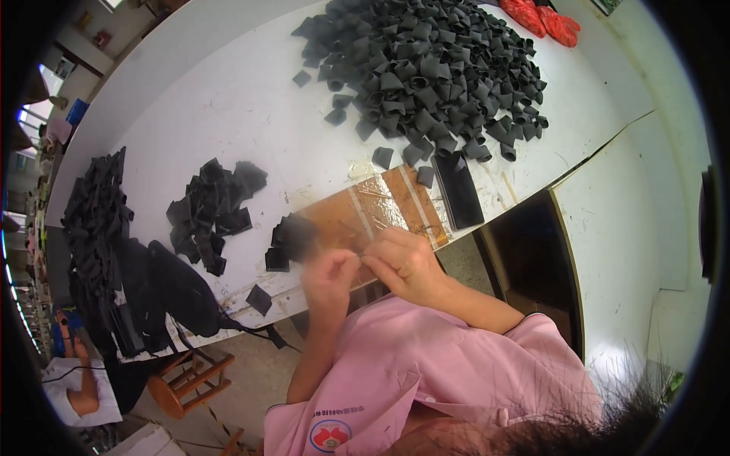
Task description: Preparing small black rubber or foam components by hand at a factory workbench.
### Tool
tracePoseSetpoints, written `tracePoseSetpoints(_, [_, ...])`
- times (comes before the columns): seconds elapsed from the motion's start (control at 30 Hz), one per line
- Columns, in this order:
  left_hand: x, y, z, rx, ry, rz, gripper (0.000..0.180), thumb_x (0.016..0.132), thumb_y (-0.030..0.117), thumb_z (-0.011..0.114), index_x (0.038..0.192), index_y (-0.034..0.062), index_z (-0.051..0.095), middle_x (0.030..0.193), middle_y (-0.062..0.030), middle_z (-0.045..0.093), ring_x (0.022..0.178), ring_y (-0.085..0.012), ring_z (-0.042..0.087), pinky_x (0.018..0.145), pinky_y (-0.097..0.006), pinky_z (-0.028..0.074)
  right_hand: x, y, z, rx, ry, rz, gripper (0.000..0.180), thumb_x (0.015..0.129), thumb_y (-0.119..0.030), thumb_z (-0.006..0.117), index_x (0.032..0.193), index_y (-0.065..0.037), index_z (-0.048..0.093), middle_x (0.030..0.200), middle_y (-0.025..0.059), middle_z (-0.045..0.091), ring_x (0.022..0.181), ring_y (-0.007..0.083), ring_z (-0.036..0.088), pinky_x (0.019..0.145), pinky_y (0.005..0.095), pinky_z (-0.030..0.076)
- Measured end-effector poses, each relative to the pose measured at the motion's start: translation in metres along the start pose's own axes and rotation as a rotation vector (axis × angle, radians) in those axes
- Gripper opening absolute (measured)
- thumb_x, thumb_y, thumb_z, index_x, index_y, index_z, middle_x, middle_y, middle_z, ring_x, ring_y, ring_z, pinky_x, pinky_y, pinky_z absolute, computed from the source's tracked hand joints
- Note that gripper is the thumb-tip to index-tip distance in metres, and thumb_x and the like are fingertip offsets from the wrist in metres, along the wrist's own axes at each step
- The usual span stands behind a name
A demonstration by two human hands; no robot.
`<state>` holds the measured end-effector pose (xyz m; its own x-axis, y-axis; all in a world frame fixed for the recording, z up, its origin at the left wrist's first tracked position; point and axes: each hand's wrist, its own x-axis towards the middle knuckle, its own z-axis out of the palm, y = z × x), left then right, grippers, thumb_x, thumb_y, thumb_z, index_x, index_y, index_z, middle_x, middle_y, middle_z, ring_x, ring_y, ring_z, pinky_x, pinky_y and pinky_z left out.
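My left hand (328,275) and my right hand (407,262) meet above the table's front edge, fingertips pinched close together. Whatever sits between the fingers is too small and blurred to name. Under and behind them lies a brown board (331,213) with strips of clear tape and a few thin pale sticks (374,191) on it. Just left of the board is a small pile of flat black pieces (289,239), partly blurred. One loose black square piece (259,299) lies near the front edge, left of my left hand.
A big heap of short black tubes (433,76) covers the table's far side. More black pieces lie in a middle pile (213,205) and a left heap (95,220), beside a black cloth item (179,292). A dark flat slab (458,190) and red crumpled plastic (541,19) are right; a wooden stool (190,384) stands below; another person (84,380) sits left.
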<state>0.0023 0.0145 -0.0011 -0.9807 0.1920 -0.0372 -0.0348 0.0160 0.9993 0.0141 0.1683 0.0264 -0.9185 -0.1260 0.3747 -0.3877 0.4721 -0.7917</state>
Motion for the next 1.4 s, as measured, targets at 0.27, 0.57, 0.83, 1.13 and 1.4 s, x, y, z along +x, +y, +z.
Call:
tracePoseSetpoints(0.27, [0.002,0.010,0.000,0.118,0.034,0.049,0.003,0.079,0.001,0.060,0.078,-0.0015,0.058,0.066,0.0034,0.052,0.058,-0.0020,0.045,0.052,-0.015,0.035,0.002,0.000,0.004,0.147,-0.013,0.179,0.005,0.076,-0.006,0.058,0.077,-0.001,0.058,0.070,0.0100,0.053,0.060,0.0253,0.054,0.052,0.0321,0.042])
tracePoseSetpoints(0.57, [-0.001,-0.005,0.016,0.621,0.244,0.410,0.003,0.080,0.000,0.058,0.077,-0.0016,0.056,0.064,0.0004,0.054,0.052,-0.0030,0.045,0.046,-0.015,0.034,0.003,0.002,0.014,-0.166,0.013,-0.003,0.009,0.072,-0.005,0.060,0.081,-0.002,0.058,0.073,0.0097,0.053,0.063,0.0266,0.054,0.051,0.0316,0.042])
tracePoseSetpoints(0.83, [0.014,0.014,0.005,-0.839,0.094,-0.353,0.021,0.076,-0.006,0.054,0.095,-0.0001,0.049,0.067,-0.0044,0.051,0.038,-0.0050,0.034,0.035,-0.018,0.025,0.012,0.009,0.019,0.059,0.191,0.233,0.009,0.066,-0.001,0.059,0.075,0.000,0.060,0.063,0.0108,0.054,0.056,0.0233,0.055,0.048,0.0308,0.042])
tracePoseSetpoints(1.13, [0.015,0.002,0.017,0.314,0.281,0.217,0.012,0.075,-0.009,0.053,0.085,-0.0021,0.052,0.072,-0.0008,0.053,0.051,0.0001,0.041,0.043,-0.015,0.029,0.012,0.023,0.009,1.742,-0.088,0.955,0.005,0.082,-0.009,0.056,0.082,-0.003,0.056,0.064,-0.0027,0.044,0.051,0.0047,0.033,0.041,0.0164,0.024])
tracePoseSetpoints(1.4, [0.023,0.042,-0.001,-1.583,-0.543,-0.339,0.017,0.086,-0.003,0.039,0.100,-0.0017,0.048,0.094,-0.0188,0.056,0.034,-0.0011,0.030,0.032,-0.016,0.022,0.042,-0.006,-0.017,1.028,-0.260,0.511,0.022,0.087,-0.027,0.053,0.075,-0.008,0.054,0.061,-0.0070,0.041,0.051,0.0014,0.031,0.043,0.0176,0.025])
